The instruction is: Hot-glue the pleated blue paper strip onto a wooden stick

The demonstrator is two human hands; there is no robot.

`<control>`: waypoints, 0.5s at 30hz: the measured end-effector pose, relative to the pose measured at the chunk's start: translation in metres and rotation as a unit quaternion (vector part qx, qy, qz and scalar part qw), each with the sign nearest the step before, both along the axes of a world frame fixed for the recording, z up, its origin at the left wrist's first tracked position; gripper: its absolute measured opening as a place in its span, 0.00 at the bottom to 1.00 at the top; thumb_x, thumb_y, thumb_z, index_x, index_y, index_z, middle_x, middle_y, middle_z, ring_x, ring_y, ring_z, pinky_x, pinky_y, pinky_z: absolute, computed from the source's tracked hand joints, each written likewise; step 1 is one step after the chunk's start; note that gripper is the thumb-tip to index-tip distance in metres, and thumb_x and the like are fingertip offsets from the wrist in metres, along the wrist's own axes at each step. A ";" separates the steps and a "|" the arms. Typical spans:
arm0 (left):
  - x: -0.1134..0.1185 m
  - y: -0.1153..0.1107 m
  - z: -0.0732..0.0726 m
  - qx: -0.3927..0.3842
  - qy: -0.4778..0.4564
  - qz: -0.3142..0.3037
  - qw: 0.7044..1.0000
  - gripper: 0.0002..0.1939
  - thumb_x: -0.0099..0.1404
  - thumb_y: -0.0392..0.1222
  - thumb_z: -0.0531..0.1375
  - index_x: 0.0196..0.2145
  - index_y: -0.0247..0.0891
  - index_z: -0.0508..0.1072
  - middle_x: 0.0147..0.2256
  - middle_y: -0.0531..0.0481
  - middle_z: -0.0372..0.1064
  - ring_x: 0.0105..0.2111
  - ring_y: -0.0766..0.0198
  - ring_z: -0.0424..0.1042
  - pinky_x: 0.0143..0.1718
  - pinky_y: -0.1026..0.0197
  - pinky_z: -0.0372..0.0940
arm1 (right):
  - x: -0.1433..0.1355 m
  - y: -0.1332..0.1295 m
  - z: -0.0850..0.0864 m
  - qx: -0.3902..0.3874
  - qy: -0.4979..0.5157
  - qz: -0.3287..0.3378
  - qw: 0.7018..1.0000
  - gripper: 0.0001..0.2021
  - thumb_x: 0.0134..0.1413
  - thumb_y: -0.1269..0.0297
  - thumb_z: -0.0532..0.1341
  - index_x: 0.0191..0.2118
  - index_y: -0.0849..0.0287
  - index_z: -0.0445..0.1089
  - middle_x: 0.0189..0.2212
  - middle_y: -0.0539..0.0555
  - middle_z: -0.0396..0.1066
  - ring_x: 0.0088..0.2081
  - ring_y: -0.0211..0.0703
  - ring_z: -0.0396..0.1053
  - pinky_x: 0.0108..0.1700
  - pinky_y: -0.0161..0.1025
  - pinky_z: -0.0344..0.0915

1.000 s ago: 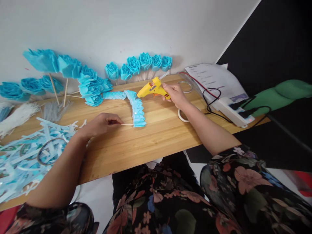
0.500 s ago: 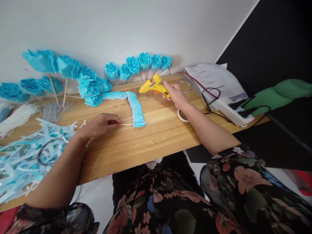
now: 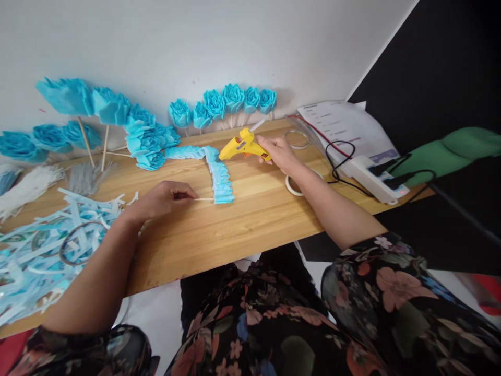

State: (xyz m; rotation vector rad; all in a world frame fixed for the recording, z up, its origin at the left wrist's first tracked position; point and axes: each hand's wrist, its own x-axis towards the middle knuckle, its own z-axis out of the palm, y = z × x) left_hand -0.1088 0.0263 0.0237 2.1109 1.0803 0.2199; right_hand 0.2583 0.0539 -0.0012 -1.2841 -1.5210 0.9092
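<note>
Pinched in my left hand (image 3: 168,201) is a thin pale stick (image 3: 204,199), which reaches right to the lower end of a pleated light blue paper strip (image 3: 221,180). The strip lies on the wooden table (image 3: 176,245) and bends left at its upper corner. My right hand (image 3: 277,153) is wrapped round the handle of a yellow glue gun (image 3: 245,145). The gun's nozzle points down and left, beside the strip's upper bend; I cannot tell whether it touches.
Blue paper flowers on sticks (image 3: 234,98) stand along the wall. Paper scraps (image 3: 58,250) cover the left side. A tape roll (image 3: 291,187), black cable, power strip (image 3: 373,177), papers (image 3: 344,125) and a green object (image 3: 450,154) are on the right.
My right hand has moved the glue gun slightly left and down, bringing its nozzle nearer the pleated strip. My left hand and the stick have hardly moved.
</note>
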 end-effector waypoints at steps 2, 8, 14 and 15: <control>0.000 0.000 0.000 0.001 0.001 0.001 1.000 0.20 0.63 0.58 0.61 0.36 0.39 0.82 0.35 0.46 0.81 0.34 0.57 0.76 0.37 0.59 0.69 | 0.001 0.001 -0.002 -0.003 -0.024 0.003 1.000 0.35 0.62 0.29 0.60 0.22 0.59 0.72 0.17 0.51 0.70 0.18 0.31 0.58 0.21 0.31 0.53; -0.001 0.002 -0.002 0.000 -0.001 0.001 1.000 0.20 0.63 0.58 0.61 0.36 0.39 0.82 0.35 0.46 0.81 0.35 0.57 0.77 0.37 0.58 0.69 | -0.003 -0.001 0.006 -0.010 0.039 -0.018 0.999 0.35 0.61 0.28 0.61 0.21 0.58 0.70 0.17 0.50 0.68 0.18 0.31 0.57 0.19 0.32 0.52; -0.001 0.002 -0.002 -0.003 0.006 0.002 1.000 0.20 0.63 0.58 0.62 0.37 0.39 0.82 0.35 0.46 0.81 0.35 0.57 0.76 0.38 0.58 0.69 | -0.006 -0.004 0.010 -0.013 0.049 0.002 0.999 0.35 0.61 0.29 0.62 0.20 0.58 0.69 0.17 0.50 0.67 0.17 0.30 0.56 0.19 0.32 0.52; -0.001 0.001 -0.002 -0.003 0.008 0.002 1.000 0.20 0.63 0.58 0.62 0.37 0.39 0.82 0.35 0.46 0.81 0.35 0.57 0.76 0.37 0.58 0.69 | -0.006 -0.004 0.010 -0.013 0.052 -0.003 0.999 0.35 0.61 0.30 0.62 0.20 0.59 0.69 0.17 0.50 0.67 0.17 0.29 0.56 0.18 0.32 0.51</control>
